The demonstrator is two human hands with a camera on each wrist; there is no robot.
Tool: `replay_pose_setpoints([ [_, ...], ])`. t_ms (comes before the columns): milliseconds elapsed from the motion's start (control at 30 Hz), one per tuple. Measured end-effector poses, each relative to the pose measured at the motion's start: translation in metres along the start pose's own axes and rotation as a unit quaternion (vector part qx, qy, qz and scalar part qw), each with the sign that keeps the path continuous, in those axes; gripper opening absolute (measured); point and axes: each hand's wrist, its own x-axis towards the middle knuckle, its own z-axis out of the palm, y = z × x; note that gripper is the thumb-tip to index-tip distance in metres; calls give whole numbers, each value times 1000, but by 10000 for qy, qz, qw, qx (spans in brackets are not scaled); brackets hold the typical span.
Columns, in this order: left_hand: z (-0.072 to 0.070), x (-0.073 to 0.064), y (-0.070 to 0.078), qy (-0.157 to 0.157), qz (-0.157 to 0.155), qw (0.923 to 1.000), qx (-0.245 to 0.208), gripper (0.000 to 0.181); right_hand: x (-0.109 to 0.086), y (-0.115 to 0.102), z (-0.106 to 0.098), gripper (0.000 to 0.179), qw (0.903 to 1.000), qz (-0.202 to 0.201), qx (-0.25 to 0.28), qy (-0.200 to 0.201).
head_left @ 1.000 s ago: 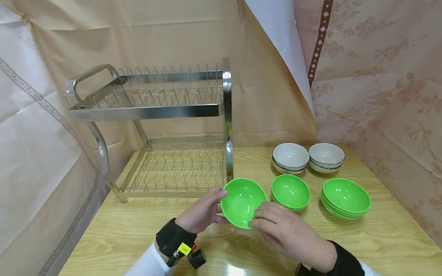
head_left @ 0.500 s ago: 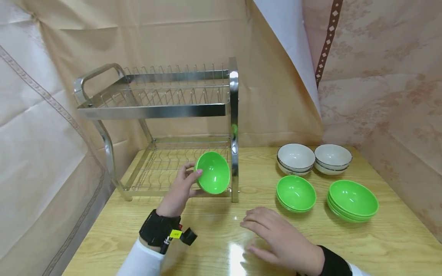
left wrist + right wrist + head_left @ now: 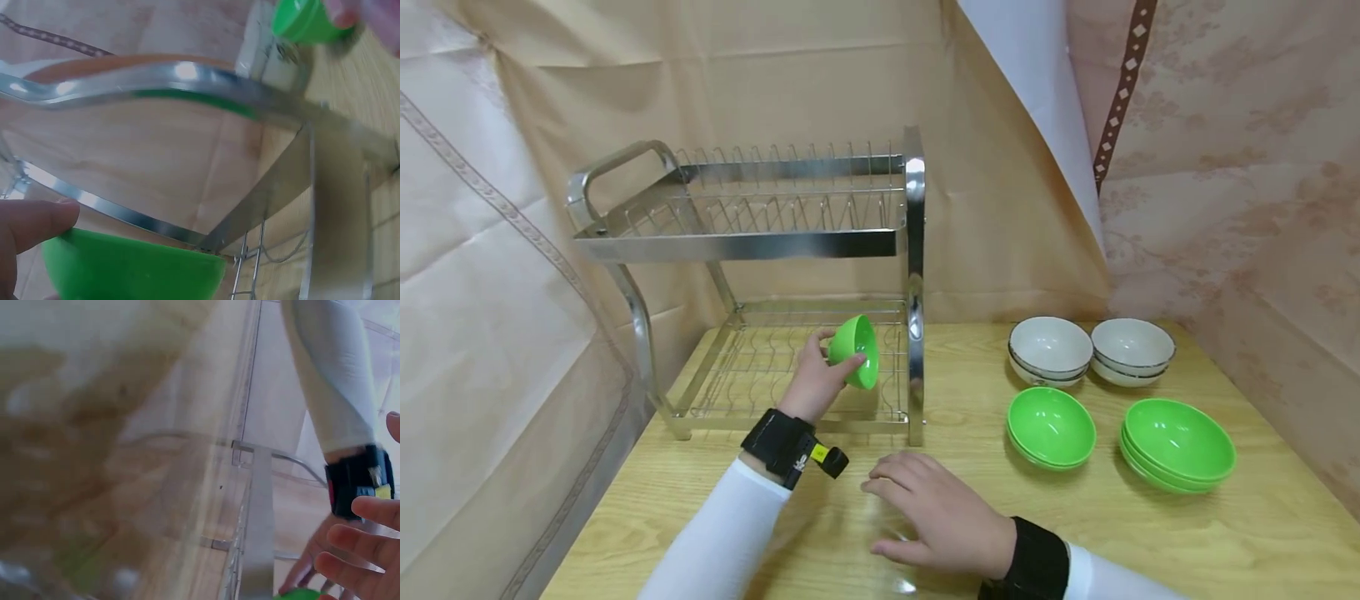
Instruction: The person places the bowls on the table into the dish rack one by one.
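Observation:
My left hand grips a green bowl by its side, thumb at the rim. Tilted nearly onto its edge, the bowl is held over the right part of the lower shelf of a metal dish rack. The left wrist view has the bowl's green outer wall close up, near the rack's frame. Whether the bowl touches the wires cannot be told. Over the wooden table, right of the left arm, my right hand is held with fingers loosely extended and nothing in it.
Two stacks of green bowls stand on the table to the right. Behind them are two stacks of white bowls. The rack's right upright rises just beside the held bowl. Cloth curtains enclose the table.
The left hand has carried the green bowl away from the right hand to the rack's lower shelf and turned it on edge. The right hand has let go and drifted left.

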Motion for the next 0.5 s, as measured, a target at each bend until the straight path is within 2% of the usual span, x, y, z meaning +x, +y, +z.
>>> replay_pose_setpoints([
  [133,6,18,9,194,-164,9985,487,79,3,5,6,55,9999,38,-63,-81],
  [300,13,41,17,304,-251,9980,488,80,1,10,7,57,9997,200,-31,-142],
  [500,23,66,13,353,-472,9960,672,80,-2,12,2,57,9996,244,-48,-152],
])
